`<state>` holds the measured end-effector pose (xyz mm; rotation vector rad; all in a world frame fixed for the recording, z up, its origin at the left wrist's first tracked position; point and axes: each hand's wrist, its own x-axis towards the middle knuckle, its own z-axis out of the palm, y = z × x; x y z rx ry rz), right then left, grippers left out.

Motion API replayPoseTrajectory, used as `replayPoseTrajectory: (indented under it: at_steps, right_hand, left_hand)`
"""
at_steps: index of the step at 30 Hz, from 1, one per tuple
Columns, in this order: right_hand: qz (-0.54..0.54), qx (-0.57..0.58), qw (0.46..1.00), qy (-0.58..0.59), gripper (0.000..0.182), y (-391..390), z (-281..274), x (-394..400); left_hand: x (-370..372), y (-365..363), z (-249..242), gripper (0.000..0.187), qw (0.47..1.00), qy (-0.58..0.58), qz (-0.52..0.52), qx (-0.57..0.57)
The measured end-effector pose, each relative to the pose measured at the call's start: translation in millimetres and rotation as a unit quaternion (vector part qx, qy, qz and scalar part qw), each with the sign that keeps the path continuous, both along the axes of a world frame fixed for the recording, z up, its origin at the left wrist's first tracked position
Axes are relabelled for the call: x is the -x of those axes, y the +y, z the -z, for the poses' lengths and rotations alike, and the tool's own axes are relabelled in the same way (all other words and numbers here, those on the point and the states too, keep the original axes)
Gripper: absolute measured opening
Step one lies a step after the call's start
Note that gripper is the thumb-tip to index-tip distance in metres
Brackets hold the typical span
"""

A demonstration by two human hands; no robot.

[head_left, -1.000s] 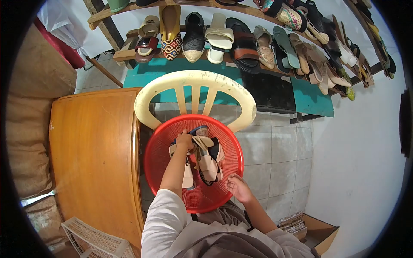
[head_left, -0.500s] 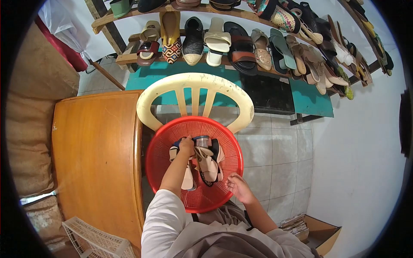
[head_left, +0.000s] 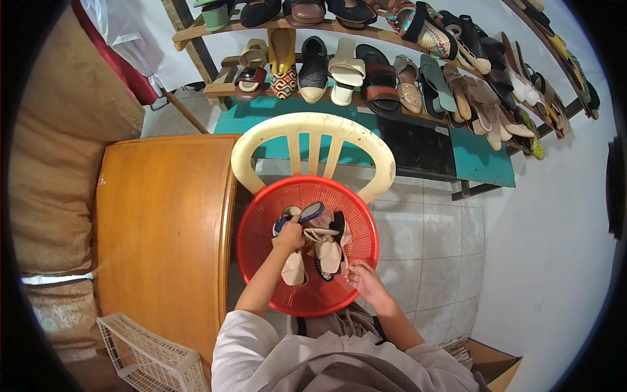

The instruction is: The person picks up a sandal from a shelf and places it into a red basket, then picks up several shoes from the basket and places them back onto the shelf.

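A red plastic basket [head_left: 253, 287] holds several shoes. My left hand [head_left: 291, 236] reaches into it, fingers closed round a blue shoe [head_left: 312, 212] whose sole end is tilted up. Under my left wrist lies a pale beige shoe [head_left: 293, 269]. A second beige shoe [head_left: 328, 257] with thin straps sits in the middle, beside a black shoe [head_left: 338, 222]. At the basket's right inner side is my right hand [head_left: 363, 279], its fingers curled together close to a pinkish strap; I cannot tell what they hold.
Behind the basket stands a cream plastic chair [head_left: 313, 123]. A wooden cabinet [head_left: 163, 228] is close on the left, with a white plastic crate [head_left: 153, 356] in front. Shoe racks [head_left: 366, 100] line the wall above a green bench [head_left: 480, 163]. A cardboard box [head_left: 493, 362] is at lower right.
My left hand has raised and turned the blue shoe, so its sole end now points up to the right. The right hand has come nearer the shoes. The whole view has shifted slightly.
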<state>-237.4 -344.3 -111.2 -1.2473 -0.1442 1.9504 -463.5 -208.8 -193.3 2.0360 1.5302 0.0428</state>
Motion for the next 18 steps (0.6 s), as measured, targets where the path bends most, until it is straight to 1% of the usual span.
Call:
replayPoseTrajectory:
  at_steps: [3,4,6,7,8,10,11,13,14,15,17,18]
  right_hand:
    - [-0.092,-0.068,0.985,-0.13,0.023,-1,10,10]
    - [-0.127,-0.138,0.962,-0.198,0.037,-1,19,14]
    - [-0.192,-0.272,0.884,-0.328,0.066,-4,35,25]
    - [-0.194,-0.307,0.865,-0.345,0.076,-2,23,32]
    - [-0.196,-0.342,0.845,-0.362,0.086,2,9,39]
    - [-0.207,-0.401,0.8,-0.396,0.105,13,-4,47]
    - [-0.195,-0.415,0.797,-0.393,0.106,16,-7,50]
    - [-0.174,-0.435,0.794,-0.387,0.109,18,-20,55]
    - [-0.183,-0.431,0.801,-0.374,0.109,22,-26,55]
    - [-0.196,-0.435,0.787,-0.391,0.107,25,-41,56]
    - [-0.193,-0.464,0.773,-0.388,0.106,33,-64,57]
    - [-0.194,-0.464,0.778,-0.376,0.106,36,-66,55]
  left_hand:
    - [-2,-21,-50,0.033,0.993,-0.082,-0.072,-0.046]
    - [-4,-28,-67,0.029,0.989,-0.093,-0.103,-0.058]
    - [-12,-46,-93,0.027,0.961,-0.18,-0.164,-0.129]
    - [-16,-55,-103,0.026,0.941,-0.222,-0.193,-0.164]
    - [-20,-62,-111,0.024,0.939,-0.206,-0.229,-0.15]
    - [-27,-78,-139,0.025,0.922,-0.247,-0.285,-0.089]
    - [-30,-84,-151,0.026,0.91,-0.266,-0.312,-0.058]
    - [-31,-92,-159,0.027,0.909,-0.274,-0.302,-0.088]
    - [-30,-92,-159,0.027,0.909,-0.276,-0.294,-0.102]
    - [-30,-91,-160,0.026,0.909,-0.279,-0.286,-0.117]
    - [-33,-89,-183,0.027,0.908,-0.286,-0.263,-0.156]
    - [-33,-87,-190,0.027,0.907,-0.29,-0.252,-0.172]
